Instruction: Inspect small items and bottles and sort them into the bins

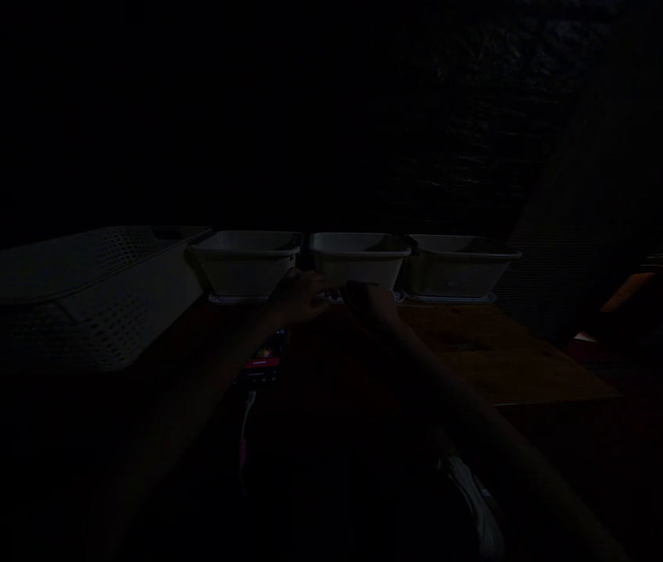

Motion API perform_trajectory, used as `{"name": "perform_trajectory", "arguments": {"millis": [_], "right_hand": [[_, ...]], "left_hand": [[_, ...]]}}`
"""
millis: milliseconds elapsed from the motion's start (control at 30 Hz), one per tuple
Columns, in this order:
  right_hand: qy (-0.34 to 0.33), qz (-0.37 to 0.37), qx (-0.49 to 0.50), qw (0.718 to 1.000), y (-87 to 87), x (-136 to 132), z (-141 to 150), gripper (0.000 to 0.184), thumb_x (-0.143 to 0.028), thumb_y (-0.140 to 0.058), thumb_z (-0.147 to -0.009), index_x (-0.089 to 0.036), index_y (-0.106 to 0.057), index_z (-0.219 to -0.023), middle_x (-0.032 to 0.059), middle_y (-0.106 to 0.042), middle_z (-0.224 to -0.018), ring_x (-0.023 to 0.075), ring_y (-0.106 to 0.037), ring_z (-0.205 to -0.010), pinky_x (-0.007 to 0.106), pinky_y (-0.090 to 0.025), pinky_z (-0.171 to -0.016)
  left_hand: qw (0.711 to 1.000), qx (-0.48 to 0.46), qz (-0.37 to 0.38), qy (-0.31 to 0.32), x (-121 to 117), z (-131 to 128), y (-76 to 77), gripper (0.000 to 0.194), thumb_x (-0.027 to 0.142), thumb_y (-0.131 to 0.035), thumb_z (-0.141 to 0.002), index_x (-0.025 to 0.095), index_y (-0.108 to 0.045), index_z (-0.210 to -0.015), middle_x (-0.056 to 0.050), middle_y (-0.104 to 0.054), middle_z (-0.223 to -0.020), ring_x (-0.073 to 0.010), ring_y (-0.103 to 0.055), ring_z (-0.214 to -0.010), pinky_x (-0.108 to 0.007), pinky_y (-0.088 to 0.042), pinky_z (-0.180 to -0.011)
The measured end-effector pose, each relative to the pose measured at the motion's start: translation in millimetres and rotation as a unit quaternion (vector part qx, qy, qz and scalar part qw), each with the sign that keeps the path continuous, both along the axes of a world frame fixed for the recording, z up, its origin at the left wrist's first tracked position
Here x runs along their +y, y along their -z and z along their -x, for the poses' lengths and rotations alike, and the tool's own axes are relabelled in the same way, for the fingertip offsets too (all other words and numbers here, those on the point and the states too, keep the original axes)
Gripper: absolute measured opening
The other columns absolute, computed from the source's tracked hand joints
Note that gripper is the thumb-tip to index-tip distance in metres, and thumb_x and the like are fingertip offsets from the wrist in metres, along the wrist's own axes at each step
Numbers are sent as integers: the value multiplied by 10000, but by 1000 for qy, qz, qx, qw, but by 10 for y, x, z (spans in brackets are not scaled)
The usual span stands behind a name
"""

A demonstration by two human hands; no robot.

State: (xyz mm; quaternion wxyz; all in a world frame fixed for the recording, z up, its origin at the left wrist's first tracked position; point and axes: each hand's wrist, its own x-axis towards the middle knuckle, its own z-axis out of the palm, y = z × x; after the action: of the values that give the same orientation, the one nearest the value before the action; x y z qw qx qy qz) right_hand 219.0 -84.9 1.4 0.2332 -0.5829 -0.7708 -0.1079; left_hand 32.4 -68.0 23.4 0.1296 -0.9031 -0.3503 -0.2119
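The scene is very dark. My left hand (299,298) and my right hand (371,303) reach forward over a wooden table (501,359) and meet in front of the middle white bin (358,261). Both hands look curled, with their fingertips close together at the foot of that bin. Something small and pale shows between them, too dim to name. A white bin (246,261) stands to its left and a third white bin (457,265) to its right. A phone with a lit screen (264,361) lies under my left wrist.
A large white perforated basket (79,300) stands at the left of the table. A white cable (246,417) runs from the phone toward me. Dim objects sit at the far right edge. The background is black.
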Motion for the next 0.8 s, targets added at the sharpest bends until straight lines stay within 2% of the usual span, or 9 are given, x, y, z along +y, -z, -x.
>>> {"name": "perform_trajectory", "arguments": {"millis": [167, 567, 800], "right_hand": [[14, -6, 4, 1000, -3, -7, 3, 489, -500, -251, -929, -228, -658, -928, 88, -690, -869, 197, -644, -768, 238, -299, -552], [102, -31, 73, 992, -80, -10, -69, 633, -590, -241, -898, -175, -692, -737, 95, -685, -747, 166, -630, -674, 224, -286, -522], [146, -54, 101, 983, -89, 45, -175, 672, -593, -211, -896, -172, -701, -711, 116, -683, -731, 183, -637, -671, 233, -353, -552]], "left_hand": [[1000, 0, 2, 4, 22, 11, 21, 236, 277, -482, -808, 239, -603, -1007, -22, -632, -1104, -225, -538, -1044, -388, -335, -863], [1000, -19, 3, -14, 51, 33, 7, 185, 294, -511, -792, 229, -607, -936, -28, -645, -1009, -198, -568, -958, -334, -390, -817], [1000, -27, 2, -13, 96, 68, 19, 182, 271, -507, -786, 228, -605, -933, -21, -643, -987, -190, -571, -940, -326, -398, -810]]}}
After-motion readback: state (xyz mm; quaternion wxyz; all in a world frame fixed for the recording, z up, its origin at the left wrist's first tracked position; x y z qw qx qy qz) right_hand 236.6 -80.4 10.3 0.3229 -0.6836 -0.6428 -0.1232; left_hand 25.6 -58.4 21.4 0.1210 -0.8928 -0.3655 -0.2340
